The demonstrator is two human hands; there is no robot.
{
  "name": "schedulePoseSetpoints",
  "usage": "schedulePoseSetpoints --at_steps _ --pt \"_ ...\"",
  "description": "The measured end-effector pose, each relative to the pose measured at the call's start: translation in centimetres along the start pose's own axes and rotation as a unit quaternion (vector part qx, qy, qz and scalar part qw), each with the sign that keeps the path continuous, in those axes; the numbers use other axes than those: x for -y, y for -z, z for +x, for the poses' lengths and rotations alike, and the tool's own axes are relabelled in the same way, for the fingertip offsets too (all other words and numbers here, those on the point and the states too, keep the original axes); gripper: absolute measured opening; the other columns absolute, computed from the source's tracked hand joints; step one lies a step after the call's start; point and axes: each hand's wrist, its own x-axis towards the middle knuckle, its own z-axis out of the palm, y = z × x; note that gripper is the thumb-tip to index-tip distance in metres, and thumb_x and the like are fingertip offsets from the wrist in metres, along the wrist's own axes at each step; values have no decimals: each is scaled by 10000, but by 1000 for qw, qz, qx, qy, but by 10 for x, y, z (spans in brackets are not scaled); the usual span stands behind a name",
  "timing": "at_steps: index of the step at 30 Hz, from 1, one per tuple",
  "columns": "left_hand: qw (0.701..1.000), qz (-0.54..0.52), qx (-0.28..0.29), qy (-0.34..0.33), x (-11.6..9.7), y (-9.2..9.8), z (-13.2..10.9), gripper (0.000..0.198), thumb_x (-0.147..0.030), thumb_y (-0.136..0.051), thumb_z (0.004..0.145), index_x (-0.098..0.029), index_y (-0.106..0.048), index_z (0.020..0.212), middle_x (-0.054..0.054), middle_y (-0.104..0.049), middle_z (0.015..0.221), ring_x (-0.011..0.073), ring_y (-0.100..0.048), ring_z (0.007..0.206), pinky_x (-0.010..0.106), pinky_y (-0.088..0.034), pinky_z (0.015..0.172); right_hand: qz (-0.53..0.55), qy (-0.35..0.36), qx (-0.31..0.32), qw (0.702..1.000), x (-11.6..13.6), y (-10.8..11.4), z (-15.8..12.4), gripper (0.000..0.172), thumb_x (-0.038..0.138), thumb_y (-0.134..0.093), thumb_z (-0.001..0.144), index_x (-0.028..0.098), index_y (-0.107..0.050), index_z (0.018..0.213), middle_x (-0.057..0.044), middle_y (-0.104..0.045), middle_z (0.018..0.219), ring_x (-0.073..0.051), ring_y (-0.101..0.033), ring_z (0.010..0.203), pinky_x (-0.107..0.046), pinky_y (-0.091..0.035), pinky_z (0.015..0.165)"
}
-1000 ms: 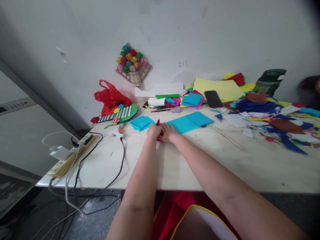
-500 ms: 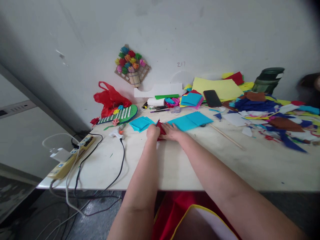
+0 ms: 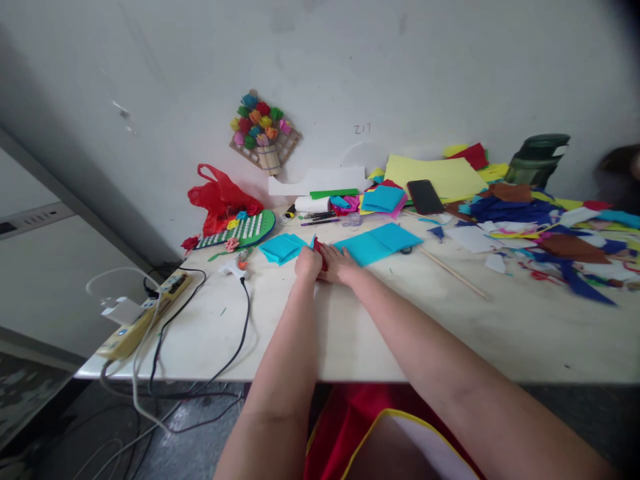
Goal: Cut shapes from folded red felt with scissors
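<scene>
Both my hands meet on a small piece of red paper lying on the pale table. My left hand is curled, its fingers pinched on the paper's left side. My right hand presses the paper from the right with its fingers together. Most of the red paper is hidden under my hands. A stack of turquoise squares lies just left of my hands, and a larger turquoise sheet lies just right of them.
A glue gun with a black cord lies left of my hands, near a power strip. A wooden stick lies to the right. Paper scraps, a phone, a red bag and pens crowd the back.
My hands have stayed together on the red paper, shifting only slightly; the right hand's fingers have drawn in a little closer to the left hand.
</scene>
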Motion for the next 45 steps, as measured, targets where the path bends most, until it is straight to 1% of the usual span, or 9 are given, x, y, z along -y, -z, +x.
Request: schedulePoseSetpoints --at_steps 5,9,14,17,21,27,32,35,45 --pt "996 83 11 8 -6 0 -1 364 -415 -513 743 -138 -578 970 216 -614 1076 349 -557 1047 402 -394 851 -17 6 6 1000 -2 -2 1 836 619 -245 806 115 -87 1454 -68 -54 1515 -257 -37 1381 -474 -59 1091" --pt "990 133 32 22 -9 0 -2 436 -417 -483 744 -139 -539 1076 181 -612 1107 315 -568 1037 384 -411 836 -28 6 13 999 -1 0 -1 813 604 -240 814 129 -88 1455 -60 -34 1516 -252 -41 1382 -472 -71 1092" --pt "989 138 36 37 -11 0 -2 478 -424 -462 747 -130 -519 1119 168 -623 1086 283 -589 998 346 -436 776 -34 4 21 999 0 1 -1 826 613 -237 813 117 -77 1455 -60 -26 1515 -244 -27 1383 -473 -68 1094" --pt "988 141 49 42 -11 0 -1 430 -410 -464 745 -140 -565 1064 167 -635 1055 274 -597 976 332 -437 749 -33 -2 19 999 0 2 -1 859 627 -240 808 84 -67 1451 -79 -21 1513 -240 -28 1383 -455 -61 1099" --pt "986 158 55 18 -9 -1 -2 335 -360 -485 734 -138 -622 944 170 -646 1015 270 -606 948 319 -436 725 -27 -9 9 1000 -1 1 0 875 633 -272 800 83 -74 1451 -89 -29 1512 -242 -30 1383 -448 -53 1101" --pt "981 187 47 0 -6 -3 -2 277 -296 -506 734 -124 -634 909 184 -650 994 279 -614 930 317 -439 709 -8 -11 -4 1000 -2 -1 1 904 616 -344 782 85 -46 1450 -92 -39 1513 -238 -40 1383 -446 -50 1102" --pt "983 181 20 -23 -2 -3 0 315 -342 -472 779 -127 -631 946 188 -642 1028 274 -613 941 320 -439 733 13 -16 -17 1000 -3 0 0 883 595 -358 786 90 -66 1449 -89 -50 1513 -233 -50 1382 -448 -50 1098" --pt "985 167 4 -37 -1 -2 0 336 -368 -456 800 -131 -615 979 177 -637 1054 263 -607 952 309 -438 737 29 -18 -28 999 -7 0 2 943 637 -380 754 87 -57 1447 -98 -53 1512 -241 -48 1381 -453 -44 1095" --pt "984 146 -13 -104 4 -8 6 312 -405 -434 840 -147 -590 920 135 -654 930 219 -605 869 292 -428 711 56 0 -29 998 -19 3 4 1002 624 -470 702 112 -45 1451 -110 -32 1513 -266 -33 1380 -465 -47 1093"
